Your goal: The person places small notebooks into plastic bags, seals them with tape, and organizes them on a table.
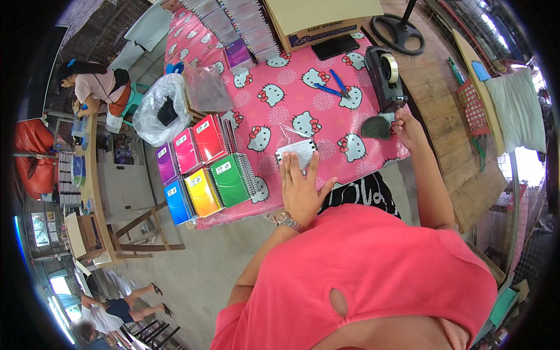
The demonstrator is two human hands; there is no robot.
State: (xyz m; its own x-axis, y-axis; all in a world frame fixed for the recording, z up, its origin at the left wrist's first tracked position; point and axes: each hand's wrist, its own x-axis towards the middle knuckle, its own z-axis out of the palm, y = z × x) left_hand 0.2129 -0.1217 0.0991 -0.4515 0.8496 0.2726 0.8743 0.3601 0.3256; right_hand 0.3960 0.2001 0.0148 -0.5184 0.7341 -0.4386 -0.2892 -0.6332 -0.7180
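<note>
My left hand (301, 185) lies flat with fingers spread on a small white pad-like bundle (295, 149) in clear plastic, near the table's front edge. Dark binding shows at the bundle's corners, and my palm hides its near part. My right hand (409, 129) is closed in a pinch at the front end of a black tape dispenser (379, 76) with a tape roll (389, 68); the strip between the fingers is hardly visible. Left of my left hand stand stacks of spiral notebooks, among them a green one (233, 179), a yellow one (203, 192) and a red one (210, 139).
Blue-handled pliers (331, 88), a phone (335, 47) and a cardboard box (318, 32) lie farther back on the pink patterned tablecloth (326, 125). A dark green pouch-like item (375, 127) sits beside the dispenser. A plastic bag (157, 111) is at the left; another person (99, 87) sits beyond.
</note>
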